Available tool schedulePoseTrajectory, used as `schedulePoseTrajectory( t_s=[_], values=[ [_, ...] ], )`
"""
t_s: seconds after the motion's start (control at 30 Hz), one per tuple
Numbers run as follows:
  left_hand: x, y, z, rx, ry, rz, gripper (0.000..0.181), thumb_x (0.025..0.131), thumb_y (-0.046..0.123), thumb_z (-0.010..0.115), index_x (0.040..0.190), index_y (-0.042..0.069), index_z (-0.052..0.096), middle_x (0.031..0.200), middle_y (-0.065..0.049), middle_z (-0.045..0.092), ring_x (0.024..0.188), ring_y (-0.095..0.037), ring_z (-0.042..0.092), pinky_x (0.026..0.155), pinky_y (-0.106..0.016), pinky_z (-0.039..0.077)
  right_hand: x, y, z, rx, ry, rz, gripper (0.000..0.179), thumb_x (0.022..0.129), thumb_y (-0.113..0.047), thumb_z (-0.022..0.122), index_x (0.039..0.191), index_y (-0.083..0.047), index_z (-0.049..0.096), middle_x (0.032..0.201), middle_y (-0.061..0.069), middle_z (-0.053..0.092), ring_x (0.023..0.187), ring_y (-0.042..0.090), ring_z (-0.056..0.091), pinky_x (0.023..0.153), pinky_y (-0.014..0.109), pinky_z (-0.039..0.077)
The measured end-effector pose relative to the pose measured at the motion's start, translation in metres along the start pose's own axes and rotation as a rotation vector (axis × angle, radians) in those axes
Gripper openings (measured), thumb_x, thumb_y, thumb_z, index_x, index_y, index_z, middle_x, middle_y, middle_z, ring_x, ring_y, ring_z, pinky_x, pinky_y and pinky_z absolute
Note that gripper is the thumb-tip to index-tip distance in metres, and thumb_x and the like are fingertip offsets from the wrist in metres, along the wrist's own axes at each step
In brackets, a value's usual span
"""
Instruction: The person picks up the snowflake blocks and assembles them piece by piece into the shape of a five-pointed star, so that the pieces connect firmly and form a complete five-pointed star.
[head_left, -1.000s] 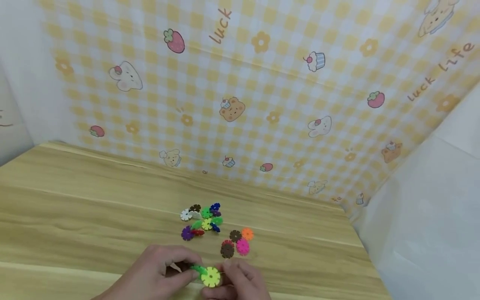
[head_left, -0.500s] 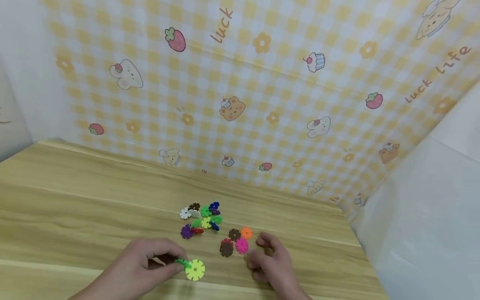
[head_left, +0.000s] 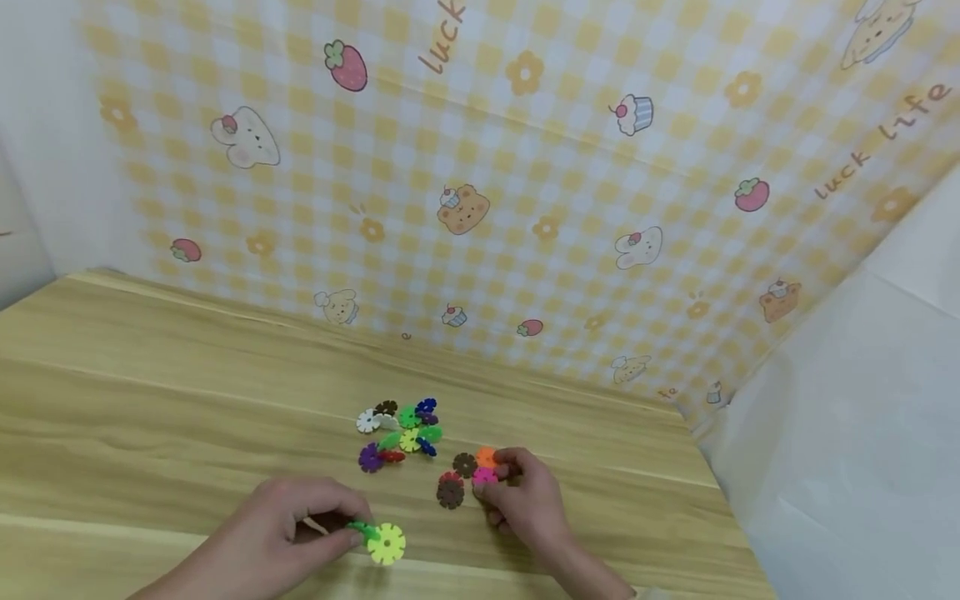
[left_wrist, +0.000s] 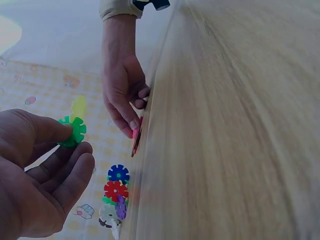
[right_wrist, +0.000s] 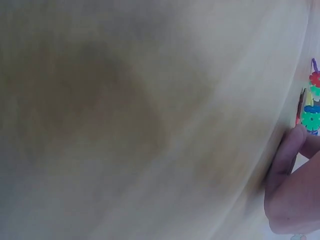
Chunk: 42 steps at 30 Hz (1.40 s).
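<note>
My left hand (head_left: 288, 529) pinches a green snowflake building disc (left_wrist: 75, 131) between thumb and fingers. A yellow-green snowflake disc (head_left: 387, 544) is joined to it and held up off the table. At the right, my right hand (head_left: 528, 500) is down at a small group of loose discs. Its thumb and forefinger are at opposite edges of the pink disc (head_left: 483, 476), gripping it. An orange disc (head_left: 487, 457) lies beside the forefinger. The right wrist view is mostly blurred tabletop, with the right thumb (right_wrist: 286, 150) at its right edge.
A brown disc (head_left: 465, 465) lies left of the orange one, and another brown disc (head_left: 451, 492) overlaps a red one. Farther back stands a joined cluster of several coloured discs (head_left: 409, 440). A checked cloth (head_left: 555, 167) hangs behind the wooden table (head_left: 187, 400).
My right hand left the yellow-green disc, swung out to the right, then came in to the pink disc. My left hand moved slightly left, still holding the joined discs.
</note>
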<state>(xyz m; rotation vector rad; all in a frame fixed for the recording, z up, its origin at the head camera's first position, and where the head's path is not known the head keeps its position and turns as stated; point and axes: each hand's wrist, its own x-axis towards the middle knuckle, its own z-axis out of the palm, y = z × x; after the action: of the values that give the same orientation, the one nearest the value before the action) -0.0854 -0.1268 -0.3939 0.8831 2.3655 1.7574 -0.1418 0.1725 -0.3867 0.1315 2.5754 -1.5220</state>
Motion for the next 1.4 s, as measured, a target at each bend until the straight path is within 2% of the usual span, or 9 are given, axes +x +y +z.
schedulePoseTrajectory(
  t_s=[0.17, 0.3, 0.4, 0.6, 0.67, 0.83, 0.9, 1.03, 1.4],
  values=[
    [-0.003, -0.001, -0.001, 0.031, 0.032, 0.024, 0.017, 0.095, 0.004, 0.071, 0.108, 0.013, 0.076, 0.1, 0.007, 0.076, 0.083, 0.0, 0.066, 0.064, -0.024, 0.056, -0.006, 0.004, -0.005, 0.125, -0.063, 0.062, 0.033, 0.09, -0.009, 0.077, 0.118, 0.004, 0.067, 0.089, 0.006, 0.068, 0.064, 0.012, 0.063, 0.055, 0.024, 0.054],
    [-0.002, 0.002, -0.003, 0.056, 0.042, -0.005, 0.016, 0.096, 0.01, 0.071, 0.108, 0.019, 0.076, 0.099, 0.011, 0.075, 0.082, -0.001, 0.066, 0.063, -0.024, 0.056, -0.01, 0.007, -0.011, 0.222, -0.12, 0.106, 0.022, 0.093, -0.011, 0.074, 0.11, 0.004, 0.073, 0.086, 0.005, 0.074, 0.07, 0.01, 0.069, 0.062, 0.023, 0.057],
    [-0.002, 0.003, -0.003, 0.097, 0.049, -0.006, 0.016, 0.096, 0.012, 0.072, 0.108, 0.021, 0.076, 0.099, 0.012, 0.074, 0.082, 0.0, 0.066, 0.063, -0.024, 0.055, -0.013, 0.01, -0.015, 0.249, -0.137, 0.107, 0.025, 0.096, -0.013, 0.071, 0.113, 0.005, 0.073, 0.087, 0.006, 0.076, 0.074, 0.01, 0.071, 0.066, 0.024, 0.059],
    [-0.002, 0.0, 0.002, 0.191, 0.082, 0.088, 0.018, 0.091, 0.006, 0.076, 0.106, 0.017, 0.076, 0.099, 0.006, 0.076, 0.083, 0.003, 0.064, 0.063, -0.022, 0.056, -0.021, 0.011, -0.017, 0.35, -0.186, 0.148, 0.031, 0.102, -0.013, 0.061, 0.125, 0.007, 0.066, 0.093, 0.007, 0.077, 0.082, 0.012, 0.074, 0.076, 0.029, 0.061],
    [-0.002, 0.0, 0.004, 0.202, 0.084, 0.082, 0.018, 0.091, 0.007, 0.076, 0.105, 0.017, 0.077, 0.099, 0.007, 0.076, 0.084, 0.004, 0.064, 0.064, -0.022, 0.056, -0.027, 0.008, -0.016, 0.409, -0.221, 0.176, 0.03, 0.102, -0.013, 0.062, 0.124, 0.007, 0.067, 0.094, 0.008, 0.077, 0.081, 0.012, 0.074, 0.077, 0.03, 0.061],
    [0.007, 0.01, 0.007, 0.219, 0.096, 0.004, 0.017, 0.094, 0.013, 0.074, 0.104, 0.026, 0.077, 0.099, 0.015, 0.073, 0.085, 0.003, 0.064, 0.067, -0.022, 0.057, -0.046, -0.01, -0.003, 0.511, -0.305, 0.208, 0.025, 0.098, -0.017, 0.069, 0.113, 0.003, 0.069, 0.094, 0.007, 0.077, 0.076, 0.011, 0.074, 0.073, 0.029, 0.061],
    [0.011, 0.014, 0.008, 0.228, 0.106, -0.007, 0.018, 0.094, 0.014, 0.074, 0.104, 0.029, 0.078, 0.098, 0.018, 0.072, 0.084, 0.003, 0.064, 0.066, -0.022, 0.056, -0.052, -0.02, 0.004, 0.53, -0.326, 0.202, 0.023, 0.097, -0.019, 0.07, 0.11, 0.001, 0.068, 0.091, 0.007, 0.076, 0.074, 0.011, 0.073, 0.071, 0.028, 0.061],
    [0.015, 0.017, 0.013, 0.232, 0.113, 0.033, 0.018, 0.093, 0.012, 0.074, 0.105, 0.025, 0.079, 0.098, 0.015, 0.073, 0.085, 0.004, 0.063, 0.065, -0.022, 0.055, -0.059, -0.032, 0.015, 0.562, -0.368, 0.173, 0.021, 0.098, -0.021, 0.07, 0.106, -0.002, 0.064, 0.085, 0.004, 0.075, 0.07, 0.009, 0.073, 0.068, 0.027, 0.061],
    [0.018, 0.014, 0.022, 0.158, 0.096, 0.093, 0.016, 0.093, 0.009, 0.074, 0.108, 0.014, 0.079, 0.103, 0.004, 0.078, 0.089, 0.001, 0.067, 0.071, -0.023, 0.058, -0.062, -0.033, 0.025, 0.562, -0.445, 0.118, 0.022, 0.099, -0.019, 0.067, 0.102, 0.003, 0.065, 0.08, 0.004, 0.074, 0.067, 0.009, 0.073, 0.066, 0.026, 0.061]
  ],
)
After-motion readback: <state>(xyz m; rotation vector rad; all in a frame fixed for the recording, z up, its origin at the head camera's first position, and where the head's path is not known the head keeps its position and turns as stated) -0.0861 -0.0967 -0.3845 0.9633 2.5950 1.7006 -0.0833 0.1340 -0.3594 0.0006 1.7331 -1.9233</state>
